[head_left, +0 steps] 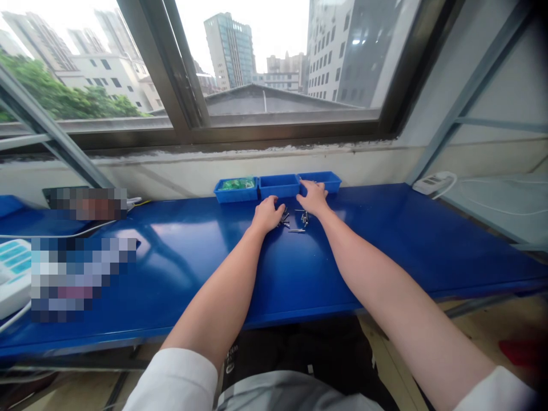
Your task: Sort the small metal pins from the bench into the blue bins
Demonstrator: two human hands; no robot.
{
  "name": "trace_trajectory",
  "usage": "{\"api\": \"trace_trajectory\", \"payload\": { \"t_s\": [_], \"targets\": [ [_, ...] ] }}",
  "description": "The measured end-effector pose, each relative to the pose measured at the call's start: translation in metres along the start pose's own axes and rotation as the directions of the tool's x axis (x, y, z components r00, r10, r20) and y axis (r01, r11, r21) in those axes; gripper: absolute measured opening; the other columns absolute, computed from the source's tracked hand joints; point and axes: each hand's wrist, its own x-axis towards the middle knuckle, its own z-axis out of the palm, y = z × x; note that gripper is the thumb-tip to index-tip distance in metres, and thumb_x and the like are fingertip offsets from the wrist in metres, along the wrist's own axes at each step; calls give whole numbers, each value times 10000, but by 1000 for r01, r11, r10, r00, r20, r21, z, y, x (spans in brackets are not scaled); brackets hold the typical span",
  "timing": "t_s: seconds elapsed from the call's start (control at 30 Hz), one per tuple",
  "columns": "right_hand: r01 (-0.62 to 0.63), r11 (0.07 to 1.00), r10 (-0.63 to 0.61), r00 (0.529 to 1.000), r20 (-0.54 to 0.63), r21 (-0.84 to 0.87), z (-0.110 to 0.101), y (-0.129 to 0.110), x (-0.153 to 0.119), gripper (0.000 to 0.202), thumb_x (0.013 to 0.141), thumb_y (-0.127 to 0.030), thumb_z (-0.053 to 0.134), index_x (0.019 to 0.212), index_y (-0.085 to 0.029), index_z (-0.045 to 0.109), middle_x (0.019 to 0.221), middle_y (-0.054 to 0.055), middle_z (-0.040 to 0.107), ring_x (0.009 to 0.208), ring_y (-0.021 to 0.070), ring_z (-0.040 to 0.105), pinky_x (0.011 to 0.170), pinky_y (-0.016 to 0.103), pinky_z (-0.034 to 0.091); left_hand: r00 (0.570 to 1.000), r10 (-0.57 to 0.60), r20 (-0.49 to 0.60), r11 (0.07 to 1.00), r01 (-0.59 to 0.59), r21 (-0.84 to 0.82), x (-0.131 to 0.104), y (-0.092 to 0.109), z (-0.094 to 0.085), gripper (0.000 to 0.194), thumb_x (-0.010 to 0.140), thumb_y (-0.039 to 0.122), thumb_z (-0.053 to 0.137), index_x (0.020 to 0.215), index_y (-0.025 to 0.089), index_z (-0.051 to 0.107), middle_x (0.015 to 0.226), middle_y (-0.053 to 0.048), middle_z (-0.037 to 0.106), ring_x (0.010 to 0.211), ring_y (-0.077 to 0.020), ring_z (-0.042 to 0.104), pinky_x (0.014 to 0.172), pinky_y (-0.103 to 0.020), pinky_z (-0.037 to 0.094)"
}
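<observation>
My left hand rests low over the blue table, beside the left part of a small heap of screws. Its fingers are curved, with a gap between thumb and forefinger; their undersides are hidden. A second cluster of metal screws lies just to the right, with a longer screw in front. Reaching to the front edge of the right blue bin, my right hand has its thumb and forefinger apart. I see nothing held in it, though it covers part of that bin.
Left of that bin stand a middle blue bin and a left blue bin holding green-and-white packets. A power strip sits at the table's right back corner. A white device and cables occupy the left end. The window wall bounds the back.
</observation>
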Motion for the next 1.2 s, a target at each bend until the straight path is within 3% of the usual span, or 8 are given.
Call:
{"api": "trace_trajectory", "payload": {
  "t_s": [0.17, 0.37, 0.47, 0.57, 0.67, 0.8, 1.0, 1.2],
  "targets": [
    [85, 988, -61, 981, 183, -128, 3, -9, 0, 681, 784, -407, 556, 1418, -233, 380, 1494, 72, 333, 1223, 387, 323, 953, 560, 321, 1000, 8, 5, 1000, -8, 17, 0, -1, 2, 435, 870, 400, 480, 1222, 150, 521, 1218, -120, 609, 1111, -237, 572, 960, -338, 426],
    [69, 993, -46, 974, 221, -98, 3, -10, -2, 725, 780, -452, 565, 1438, -236, 349, 1541, 51, 233, 1240, 409, 312, 974, 559, 321, 1000, 18, 20, 999, -19, 38, 0, 0, 2, 424, 862, 402, 489, 1198, 150, 544, 1214, -127, 611, 1123, -250, 565, 960, -353, 429],
    [76, 997, -70, 988, 140, -33, 4, -10, -3, 652, 787, -414, 566, 1391, -213, 427, 1499, 85, 314, 1242, 382, 333, 977, 532, 340, 999, 22, 33, 999, -23, 36, 0, 1, 1, 419, 865, 408, 478, 1182, 147, 562, 1209, -136, 611, 1119, -258, 566, 966, -360, 423],
    [120, 992, -121, 991, 48, 36, 0, -13, -6, 434, 782, -324, 575, 1177, -148, 613, 1257, 129, 556, 1139, 301, 457, 977, 449, 367, 998, 33, 60, 999, -34, 13, 0, 1, 0, 399, 887, 424, 430, 1140, 163, 594, 1186, -129, 623, 1087, -254, 580, 956, -359, 424],
    [200, 965, -231, 955, 188, 169, -5, -18, -10, 240, 731, -261, 629, 927, -137, 690, 952, 84, 658, 918, 210, 569, 892, 339, 422, 997, 39, 67, 999, -38, -27, 1, 1, 0, 395, 914, 418, 362, 1111, 177, 606, 1144, -120, 642, 1053, -250, 591, 924, -362, 436],
    [168, 941, -288, 852, 438, 292, -7, -23, -15, 206, 660, -259, 702, 834, -150, 687, 811, 26, 671, 735, 152, 583, 681, 246, 436, 998, 16, 61, 998, -12, -61, 1, 2, -1, 392, 933, 385, 307, 1075, 185, 612, 1109, -114, 657, 1015, -242, 601, 881, -354, 450],
    [131, 961, -229, 869, 439, 243, -3, -23, -18, 72, 736, -192, 633, 769, -150, 681, 735, 17, 677, 660, 119, 570, 596, 208, 397, 997, 15, 76, 999, -11, -52, 0, 2, -2, 370, 925, 375, 333, 1077, 192, 616, 1108, -109, 658, 1007, -240, 603, 874, -345, 450],
    [160, 969, -230, 862, 451, 188, -2, -24, -16, 89, 785, -183, 606, 746, -154, 682, 758, 39, 692, 695, 140, 590, 611, 220, 391, 996, 15, 91, 999, -11, -41, 0, 2, -2, 392, 919, 415, 349, 1100, 185, 610, 1115, -117, 656, 1009, -249, 603, 871, -347, 450]
  ]
}}
